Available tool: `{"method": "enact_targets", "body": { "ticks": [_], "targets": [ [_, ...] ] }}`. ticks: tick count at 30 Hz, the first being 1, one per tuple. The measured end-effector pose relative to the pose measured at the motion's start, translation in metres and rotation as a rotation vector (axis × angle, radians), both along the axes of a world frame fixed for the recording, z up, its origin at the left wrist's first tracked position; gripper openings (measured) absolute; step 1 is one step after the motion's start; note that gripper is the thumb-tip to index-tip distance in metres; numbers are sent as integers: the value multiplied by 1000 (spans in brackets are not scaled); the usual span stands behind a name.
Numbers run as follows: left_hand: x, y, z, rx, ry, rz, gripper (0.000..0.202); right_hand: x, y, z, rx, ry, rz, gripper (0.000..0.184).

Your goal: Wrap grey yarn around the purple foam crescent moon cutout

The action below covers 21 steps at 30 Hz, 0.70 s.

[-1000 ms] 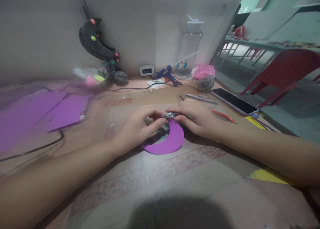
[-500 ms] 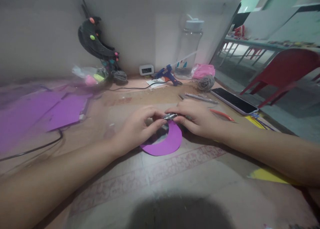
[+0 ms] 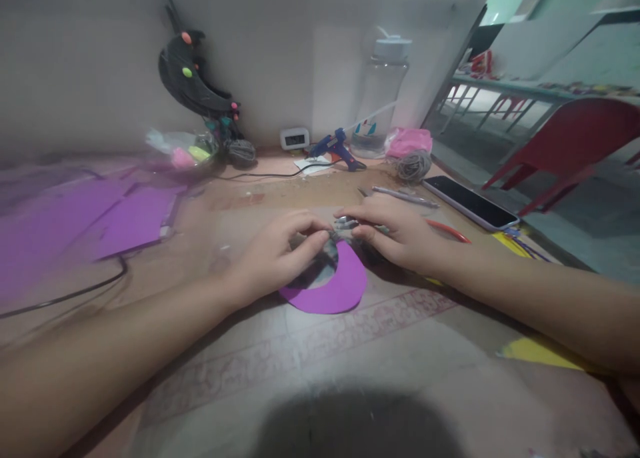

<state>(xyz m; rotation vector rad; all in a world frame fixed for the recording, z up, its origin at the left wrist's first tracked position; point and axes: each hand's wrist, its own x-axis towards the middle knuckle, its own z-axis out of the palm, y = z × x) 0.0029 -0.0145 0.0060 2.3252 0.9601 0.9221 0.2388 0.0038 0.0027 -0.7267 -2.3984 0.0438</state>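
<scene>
though fingers [image 3: 311,247] crowd one tip, purple crescent's [image 3: 347,285] near edge has room

Two bare hands come close together at the centre of the frame. Left hand [image 3: 280,253]: thumb and forefinger nearly meet; whatever lies between them is too small to tell. Right hand [image 3: 400,235]: thumb and forefinger bracket a metal tool [image 3: 345,223] — its details blurred. An orange handle [image 3: 449,231] shows just behind that hand. Below the fingertips, a purple crescent [image 3: 343,288] sits over the tabletop [image 3: 225,405]. Right of centre: a dark-screened phone [image 3: 473,203]. Upper centre: a white digital clock [image 3: 295,139], blue glue gun [image 3: 336,149] and clear bottle [image 3: 379,98]. Upper left: a black crescent ornament [image 3: 181,81] with coloured dots. Left edge: purple sheets [image 3: 133,221], partly blurred.
</scene>
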Motion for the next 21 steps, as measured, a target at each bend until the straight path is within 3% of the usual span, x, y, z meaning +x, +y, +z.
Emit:
{"method": "enact_targets", "body": {
  "ticks": [9, 21],
  "targets": [
    [-1, 5, 1, -108, 39, -1, 20, -1, -1, 3, 85, -171, 22, 37],
    [-2, 5, 1, -91, 59, -14, 19, 0, -1, 3, 95, -197, 34, 37]
  ]
}}
